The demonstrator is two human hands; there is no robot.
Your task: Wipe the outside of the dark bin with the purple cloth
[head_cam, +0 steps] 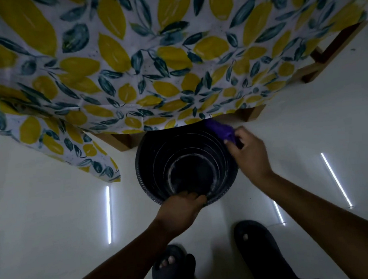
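The dark round bin (pixel 186 161) stands on the pale floor, seen from straight above, its far edge tucked under the hanging tablecloth. My left hand (pixel 180 211) grips the bin's near rim, fingers curled over the edge. My right hand (pixel 248 153) holds the bunched purple cloth (pixel 220 130) against the bin's outer right side near the far rim. The outside wall itself is hidden from this angle.
A table with a yellow-leaf patterned cloth (pixel 149 64) overhangs the bin; its wooden legs (pixel 337 45) show at the right and behind the bin. My feet in dark sandals (pixel 254 242) stand close to the bin. Glossy white floor (pixel 52 217) surrounds it.
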